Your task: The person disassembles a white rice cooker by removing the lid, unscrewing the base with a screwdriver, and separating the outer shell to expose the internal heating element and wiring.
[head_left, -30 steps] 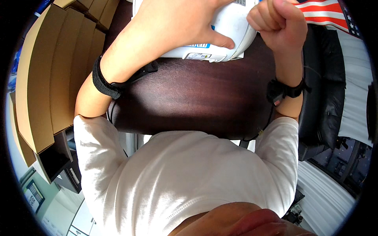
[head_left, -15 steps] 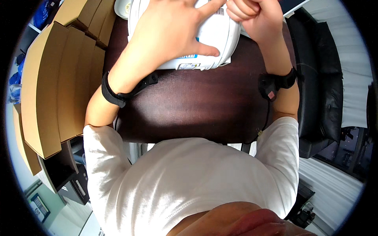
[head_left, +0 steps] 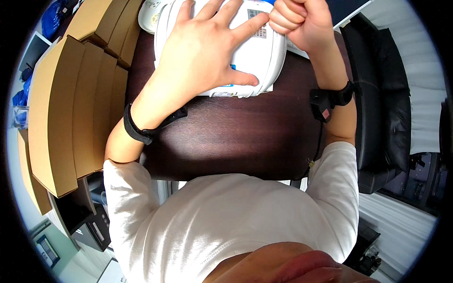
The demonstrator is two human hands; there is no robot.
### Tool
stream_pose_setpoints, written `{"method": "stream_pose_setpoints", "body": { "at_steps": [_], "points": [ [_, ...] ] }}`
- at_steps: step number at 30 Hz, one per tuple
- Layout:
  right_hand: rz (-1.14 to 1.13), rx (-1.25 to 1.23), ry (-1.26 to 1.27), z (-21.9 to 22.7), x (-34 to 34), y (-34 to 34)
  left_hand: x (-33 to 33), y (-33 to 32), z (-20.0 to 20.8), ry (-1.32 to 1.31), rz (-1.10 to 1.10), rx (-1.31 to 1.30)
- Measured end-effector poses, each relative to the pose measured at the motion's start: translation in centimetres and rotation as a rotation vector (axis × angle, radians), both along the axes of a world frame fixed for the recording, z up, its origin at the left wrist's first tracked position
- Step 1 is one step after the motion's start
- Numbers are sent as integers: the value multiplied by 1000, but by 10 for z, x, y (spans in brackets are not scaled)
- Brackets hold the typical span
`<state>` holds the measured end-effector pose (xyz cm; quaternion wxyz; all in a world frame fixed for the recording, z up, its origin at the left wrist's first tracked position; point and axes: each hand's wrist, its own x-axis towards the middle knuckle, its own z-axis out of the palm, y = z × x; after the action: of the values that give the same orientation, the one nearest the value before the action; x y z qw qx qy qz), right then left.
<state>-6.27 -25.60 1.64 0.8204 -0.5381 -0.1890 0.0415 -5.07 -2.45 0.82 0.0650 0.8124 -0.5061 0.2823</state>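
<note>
A white plastic case with rounded corners and small printed labels (head_left: pixel 258 54) lies on the dark brown table (head_left: pixel 245 127), at its far side. My left hand (head_left: pixel 203 54) rests across its top, palm down, fingers spread wide and thumb pointing right. At the case's far right corner, my right hand (head_left: pixel 304 23) is closed, its curled fingers touching or just beside the edge. Whatever those fingers hold is hidden by the hand itself. Black straps circle both wrists; the one on the right (head_left: pixel 323 106) carries a small box.
Cardboard boxes (head_left: pixel 52 118) stand along the table's left side. A white dish (head_left: pixel 150 16) sits at the far left, beside the case. To the right is a black padded seat (head_left: pixel 380 104). A dark panel with a pale edge (head_left: pixel 349 9) lies behind my right hand.
The whole view has shifted, so the case and table sit slightly lower and more of the left fingers shows. My left hand stays spread on the case; my right hand stays closed at its corner.
</note>
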Motion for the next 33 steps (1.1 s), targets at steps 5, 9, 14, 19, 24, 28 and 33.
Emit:
{"method": "stream_pose_setpoints", "body": {
  "at_steps": [5,9,14,19,24,28,33],
  "points": [
    [58,61,11,-4,0,-9,0,0,-2,-6,3,4],
    [87,57,-26,-5,-4,-6,-1,4,-3,-11,-1,2],
    [100,79,-19,-6,-10,-6,-4,6,-4,-16,-7,2],
    [82,47,-34,-9,-10,-4,-2,8,-5,-7,-18,-1],
    [109,124,-52,-8,-10,-4,-7,5,-4,19,-19,12],
    [53,126,-80,6,-5,-10,-12,10,-11,24,3,2],
    [12,105,-17,13,5,-9,-26,17,-12,68,-6,-1]
  ]
}}
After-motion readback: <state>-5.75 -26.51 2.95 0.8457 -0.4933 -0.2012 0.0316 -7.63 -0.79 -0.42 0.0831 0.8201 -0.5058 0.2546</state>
